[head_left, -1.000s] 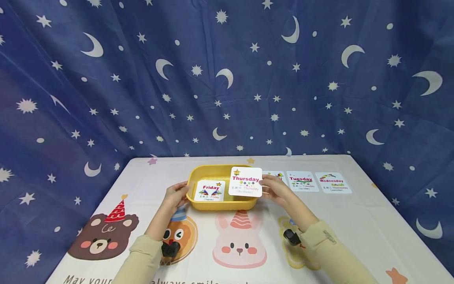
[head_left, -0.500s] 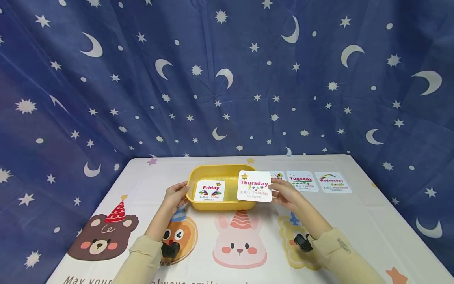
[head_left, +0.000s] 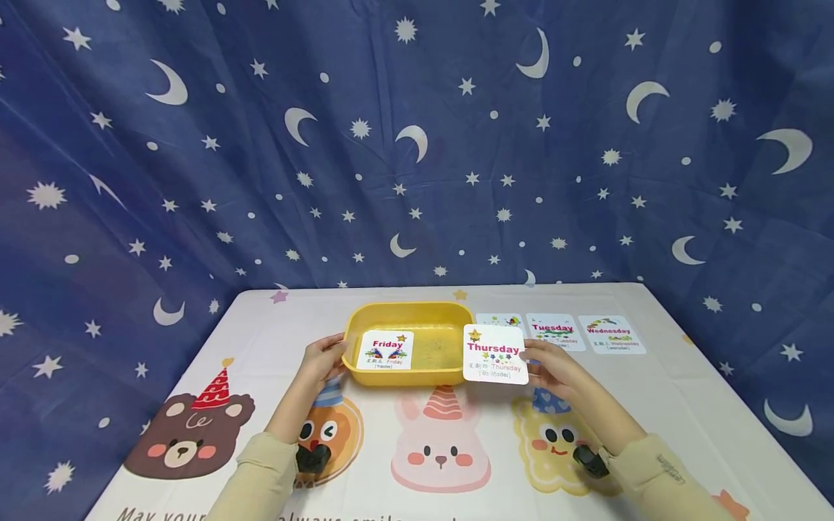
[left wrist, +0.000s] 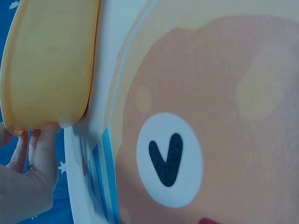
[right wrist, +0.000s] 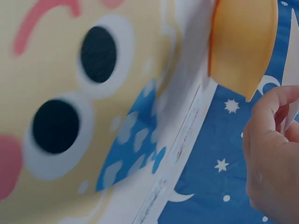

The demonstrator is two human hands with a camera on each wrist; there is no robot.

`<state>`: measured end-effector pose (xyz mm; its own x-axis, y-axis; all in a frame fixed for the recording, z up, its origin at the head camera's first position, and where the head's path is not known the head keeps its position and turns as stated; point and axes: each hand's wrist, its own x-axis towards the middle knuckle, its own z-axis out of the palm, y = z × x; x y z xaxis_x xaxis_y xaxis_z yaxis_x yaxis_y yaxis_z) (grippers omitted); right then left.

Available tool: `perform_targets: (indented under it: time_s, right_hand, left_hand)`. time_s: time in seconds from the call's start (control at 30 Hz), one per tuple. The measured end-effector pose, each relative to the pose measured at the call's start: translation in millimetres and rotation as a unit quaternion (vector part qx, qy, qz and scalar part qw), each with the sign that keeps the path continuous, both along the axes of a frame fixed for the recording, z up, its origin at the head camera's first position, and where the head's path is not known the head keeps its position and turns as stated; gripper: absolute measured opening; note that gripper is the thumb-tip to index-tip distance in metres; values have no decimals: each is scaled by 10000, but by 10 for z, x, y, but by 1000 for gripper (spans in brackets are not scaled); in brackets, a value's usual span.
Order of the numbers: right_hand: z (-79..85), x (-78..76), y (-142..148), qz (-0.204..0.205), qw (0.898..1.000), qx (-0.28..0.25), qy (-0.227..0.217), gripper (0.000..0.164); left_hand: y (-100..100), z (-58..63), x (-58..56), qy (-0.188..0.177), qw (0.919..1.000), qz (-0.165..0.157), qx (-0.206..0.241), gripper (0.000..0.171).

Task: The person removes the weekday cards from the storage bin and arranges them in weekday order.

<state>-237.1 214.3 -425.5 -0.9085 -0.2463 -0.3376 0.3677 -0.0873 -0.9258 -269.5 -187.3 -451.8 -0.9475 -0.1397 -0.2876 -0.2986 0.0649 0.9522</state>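
Note:
My right hand (head_left: 554, 367) pinches the right edge of a white square "Thursday" flashcard (head_left: 495, 354), held just off the right end of a yellow plastic tray (head_left: 443, 351). In the right wrist view the card (right wrist: 292, 70) appears nearly edge-on between thumb and fingers. At the tray's left end my left hand (head_left: 322, 359) grips the rim, fingers against the outer wall, as the left wrist view of the hand (left wrist: 32, 172) shows. A "Friday" flashcard (head_left: 385, 350) lies inside the tray on the left.
Right of the tray lies a row of flashcards: one partly covered by the Thursday card (head_left: 500, 319), then "Tuesday" (head_left: 555, 333) and "Wednesday" (head_left: 612, 335). The white tablecloth (head_left: 684, 420) carries printed cartoon animals. A blue curtain (head_left: 417, 145) with moons and stars hangs behind.
My right hand has carried the Thursday card rightward and slightly nearer me, from over the tray to beyond its right end. The left hand and tray stay put.

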Motion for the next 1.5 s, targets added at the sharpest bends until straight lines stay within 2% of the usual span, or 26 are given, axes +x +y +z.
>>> perform_targets:
  time_s: [0.23, 0.5, 0.67, 0.73, 0.9, 1.17, 1.37, 1.5]
  right_hand:
    - [-34, 54, 187, 63, 9998, 163, -88, 45]
    - [-109, 77, 356, 227, 9991, 329, -170, 32]
    - [-206, 56, 393, 283, 9969, 726, -94, 18]
    - [-242, 46, 388, 253, 9955, 907, -94, 18]
    - [-299, 34, 343, 88, 9903, 1369, -207, 27]
    - [-376, -21, 316, -89, 9827, 1822, -304, 30]
    - [-449, -44, 290, -455, 9671, 2504, 61, 29]
    - [-477, -53, 260, -746, 9575, 2774, 247, 26]
  left_hand:
    - [4, -10, -5, 2, 10000, -50, 79, 43]
    - [1, 16, 7, -5, 10000, -29, 16, 43]
    - [-5, 15, 4, 21, 10000, -67, 47, 43]
    - [-6, 13, 5, 35, 10000, -77, 41, 43]
    - [-10, 10, 9, 89, 9999, -116, 63, 43]
    - [-9, 22, 11, 119, 9998, -138, 110, 43]
    - [-11, 26, 12, 101, 9998, -144, 114, 43]
    - [-15, 18, 12, 107, 9998, -145, 106, 43]
